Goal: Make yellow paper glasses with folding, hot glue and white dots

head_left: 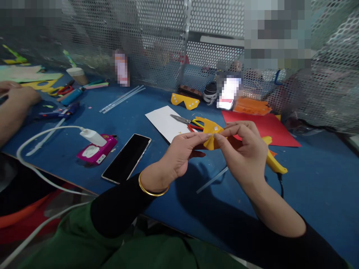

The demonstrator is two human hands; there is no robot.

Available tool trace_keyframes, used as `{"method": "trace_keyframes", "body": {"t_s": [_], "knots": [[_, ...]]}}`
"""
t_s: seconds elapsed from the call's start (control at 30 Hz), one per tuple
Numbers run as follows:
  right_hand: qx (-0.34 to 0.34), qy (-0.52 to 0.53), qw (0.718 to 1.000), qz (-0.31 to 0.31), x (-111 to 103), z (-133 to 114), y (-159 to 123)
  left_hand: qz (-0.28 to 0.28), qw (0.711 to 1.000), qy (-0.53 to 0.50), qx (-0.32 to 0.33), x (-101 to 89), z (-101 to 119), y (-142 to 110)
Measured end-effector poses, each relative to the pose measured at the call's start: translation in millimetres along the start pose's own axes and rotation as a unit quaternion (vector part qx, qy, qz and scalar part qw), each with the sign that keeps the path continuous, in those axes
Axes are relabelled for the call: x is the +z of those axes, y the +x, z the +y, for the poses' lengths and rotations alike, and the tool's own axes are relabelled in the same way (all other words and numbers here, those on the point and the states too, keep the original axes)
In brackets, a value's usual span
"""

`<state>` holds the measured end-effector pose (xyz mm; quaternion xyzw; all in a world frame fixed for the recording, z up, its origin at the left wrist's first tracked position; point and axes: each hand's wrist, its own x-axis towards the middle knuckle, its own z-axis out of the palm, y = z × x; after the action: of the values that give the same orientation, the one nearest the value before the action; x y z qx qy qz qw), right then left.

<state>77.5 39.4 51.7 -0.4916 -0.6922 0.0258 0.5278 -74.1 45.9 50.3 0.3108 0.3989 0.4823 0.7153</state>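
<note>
A folded yellow paper piece (pixel 211 127) with a small white square on it is held up between my two hands, above the blue table. My left hand (pixel 182 153) pinches its near left edge. On the other side, the fingertips and thumb of my right hand (pixel 246 153) grip the right edge. Just behind the piece lie scissors (pixel 183 119) with red and yellow handles, partly over a white sheet (pixel 160 116). Beside my right hand rests a yellow glue gun (pixel 276 162), partly hidden, with a clear glue stick (pixel 212 180) below my hands.
A yellow paper mask shape (pixel 185 101) with white spots stands at the back. Red paper (pixel 283 129) lies on the right. To the left are a black phone (pixel 127 158), a magenta power adapter (pixel 97 149) with a white cable, and glue sticks (pixel 122 99). Another person's hand (pixel 19 97) is far left.
</note>
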Motion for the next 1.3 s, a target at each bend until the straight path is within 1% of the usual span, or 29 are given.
{"method": "trace_keyframes", "body": {"t_s": [0.13, 0.3, 0.4, 0.53, 0.57, 0.63, 0.73, 1.03, 1.3], "knots": [[0.000, -0.010, 1.000, 0.007, 0, 0, 0, 0.006, 1.000, 0.005, -0.002, 0.1, 0, 1], [0.008, -0.020, 1.000, 0.004, 1, 1, 1, -0.004, 1.000, -0.005, 0.004, -1.8, -2, 2], [0.028, -0.009, 1.000, -0.008, -2, -1, 1, -0.005, 1.000, -0.009, 0.005, -2.0, -3, 2], [0.069, 0.037, 0.997, -0.017, -10, -1, 6, 0.002, 1.000, -0.006, 0.007, -1.3, -2, 2], [0.079, 0.044, 0.996, -0.028, -13, 0, 8, 0.001, 1.000, -0.007, 0.007, -1.4, -1, 2], [0.101, 0.047, 0.992, -0.067, -17, 3, 12, -0.004, 1.000, -0.008, 0.009, -1.7, -1, 2], [0.119, 0.021, 0.985, -0.122, -20, 8, 14, -0.002, 1.000, -0.005, 0.013, -2.3, -1, 1], [0.104, 0.007, 0.984, -0.144, -17, 3, 12, 0.008, 1.000, 0.009, 0.015, 0.3, -2, 1], [0.082, -0.001, 0.990, -0.117, -17, 6, 13, 0.010, 1.000, -0.019, 0.018, -0.2, -3, 0]]}}
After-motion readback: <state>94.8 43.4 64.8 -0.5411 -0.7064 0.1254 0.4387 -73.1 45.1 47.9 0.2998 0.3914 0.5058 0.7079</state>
